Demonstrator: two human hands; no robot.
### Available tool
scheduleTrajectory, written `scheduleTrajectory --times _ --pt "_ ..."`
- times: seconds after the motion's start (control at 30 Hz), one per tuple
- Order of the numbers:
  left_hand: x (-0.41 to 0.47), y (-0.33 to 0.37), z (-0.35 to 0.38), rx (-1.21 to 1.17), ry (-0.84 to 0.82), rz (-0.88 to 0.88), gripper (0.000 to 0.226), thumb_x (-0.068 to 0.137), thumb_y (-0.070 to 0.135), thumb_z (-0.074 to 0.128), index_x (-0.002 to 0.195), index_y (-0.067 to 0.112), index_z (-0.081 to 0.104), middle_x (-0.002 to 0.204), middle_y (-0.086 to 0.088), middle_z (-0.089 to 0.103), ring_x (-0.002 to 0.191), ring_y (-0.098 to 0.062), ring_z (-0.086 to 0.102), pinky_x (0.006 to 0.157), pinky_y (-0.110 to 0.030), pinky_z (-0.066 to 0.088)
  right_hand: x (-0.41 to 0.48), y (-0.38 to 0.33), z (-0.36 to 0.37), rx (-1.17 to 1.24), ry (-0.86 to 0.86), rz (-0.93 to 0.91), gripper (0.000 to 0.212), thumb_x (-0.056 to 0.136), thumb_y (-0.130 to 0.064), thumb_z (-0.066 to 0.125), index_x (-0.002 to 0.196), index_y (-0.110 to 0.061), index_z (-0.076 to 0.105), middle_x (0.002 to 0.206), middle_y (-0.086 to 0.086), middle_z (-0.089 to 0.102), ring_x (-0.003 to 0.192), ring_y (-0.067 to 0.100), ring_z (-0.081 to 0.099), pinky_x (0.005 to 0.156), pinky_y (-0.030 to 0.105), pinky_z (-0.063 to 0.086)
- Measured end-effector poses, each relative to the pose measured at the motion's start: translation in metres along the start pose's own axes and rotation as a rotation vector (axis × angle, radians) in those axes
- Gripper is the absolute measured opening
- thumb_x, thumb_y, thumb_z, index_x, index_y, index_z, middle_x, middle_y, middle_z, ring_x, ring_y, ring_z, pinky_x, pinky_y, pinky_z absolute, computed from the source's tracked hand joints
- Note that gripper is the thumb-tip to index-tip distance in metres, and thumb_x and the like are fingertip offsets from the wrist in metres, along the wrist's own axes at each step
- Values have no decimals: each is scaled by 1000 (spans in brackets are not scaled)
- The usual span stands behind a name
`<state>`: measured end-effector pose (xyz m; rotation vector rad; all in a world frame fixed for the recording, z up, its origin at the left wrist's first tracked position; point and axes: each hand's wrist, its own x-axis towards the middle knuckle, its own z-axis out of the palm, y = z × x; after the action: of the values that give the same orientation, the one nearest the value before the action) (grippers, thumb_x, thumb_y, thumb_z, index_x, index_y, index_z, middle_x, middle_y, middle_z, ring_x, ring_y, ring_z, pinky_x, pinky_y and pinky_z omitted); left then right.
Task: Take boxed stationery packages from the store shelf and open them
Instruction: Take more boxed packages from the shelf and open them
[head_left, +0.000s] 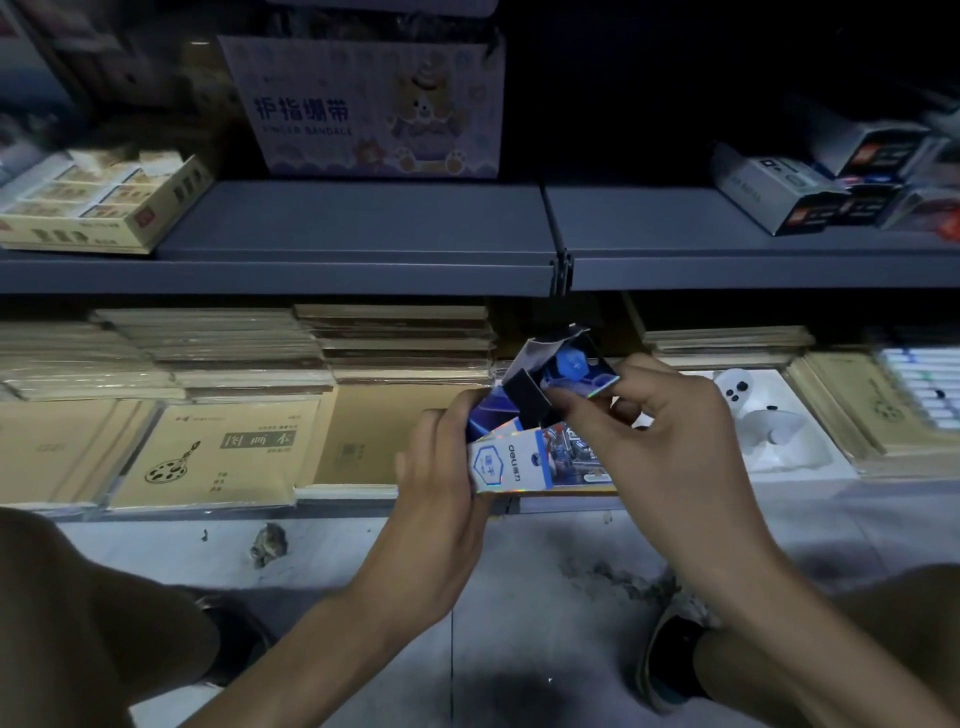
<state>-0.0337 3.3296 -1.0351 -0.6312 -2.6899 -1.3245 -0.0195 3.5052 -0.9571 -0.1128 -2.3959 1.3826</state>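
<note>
Grey metal shelf over a stained pale floor. The left hand grips a "deli" box; the right hand pinches its open flap. A carton behind reads "FINGER BANDAGE".

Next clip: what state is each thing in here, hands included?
Blue box: held up, top flaps open.
Left hand: grips the box's side.
Right hand: pinches an opened flap.
Yellow tray: uncovered, packs showing.
Drawing books: lying flat, stacked.
</note>
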Motion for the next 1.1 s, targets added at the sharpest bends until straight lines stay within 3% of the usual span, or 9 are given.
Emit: scheduleTrajectory --times 0.13,0.23,0.37,0.5,0.6,0.77,0.9,1.0,1.1 --pt "4 4 -6 33 28 43 76 88 -9 56 152 22 29 114 9 34 101 -19 43 89 -45 48 -4 1 1 16 88 -10 22 90 -20 79 68 -18 76 70 -6 63 61 11 56 57 24 39" --pt "3 5 -7 66 41 73 80 86 -10 57 151 25 26 114 11 32 102 -18 41 90 -44 47 -5 0 -1 67 108 43 14 85 -22 83 73 -22 76 64 -7 70 51 7 58 54 28 41" --pt "0 1 -5 78 33 56 86 87 -10 57 152 32 21 116 13 31 103 -18 42 91 -48 48 -2 2 -5 76 50 83 16 85 -25 83 73 -16 75 45 -7 54 44 7 40 48 26 28" --pt "-2 -3 -5 48 18 32 79 91 -5 58 152 31 22 117 11 33 105 -18 43 92 -49 48 -1 7 -3 88 -23 81 21 89 -23 80 70 -16 75 53 -3 61 51 8 47 54 35 40" --pt "-4 -4 -5 83 34 35 82 92 -5 60 151 35 21 113 16 30 99 -13 38 88 -42 47 -3 5 -3 58 -114 74 12 90 -19 74 80 -13 77 60 5 61 56 10 45 54 36 41" --pt "-3 -2 -3 103 50 51 84 91 -7 59 148 41 20 110 18 28 96 -13 36 83 -35 40 -7 -4 -4 -77 -137 -4 22 87 -26 63 65 -23 69 66 -3 59 56 9 48 54 25 38" --pt "0 -3 -3 90 77 30 73 90 -2 54 149 30 27 109 17 29 94 -13 37 81 -32 37 -13 -9 -1 -223 -139 -92 32 86 -33 54 58 -46 49 62 -6 46 60 15 46 53 25 34" --pt "1 -2 -4 73 82 36 68 87 3 49 148 26 30 109 14 31 95 -16 39 82 -38 43 -16 -7 -2 -330 -88 -165 19 87 -35 54 80 -39 71 60 -8 48 58 17 47 51 36 43" --pt "5 3 -4 82 88 65 63 87 3 48 146 20 34 108 10 33 96 -20 42 84 -48 47 -19 -10 -3 -526 29 -321 30 91 -32 53 105 -29 79 68 -6 58 57 21 55 46 34 44"
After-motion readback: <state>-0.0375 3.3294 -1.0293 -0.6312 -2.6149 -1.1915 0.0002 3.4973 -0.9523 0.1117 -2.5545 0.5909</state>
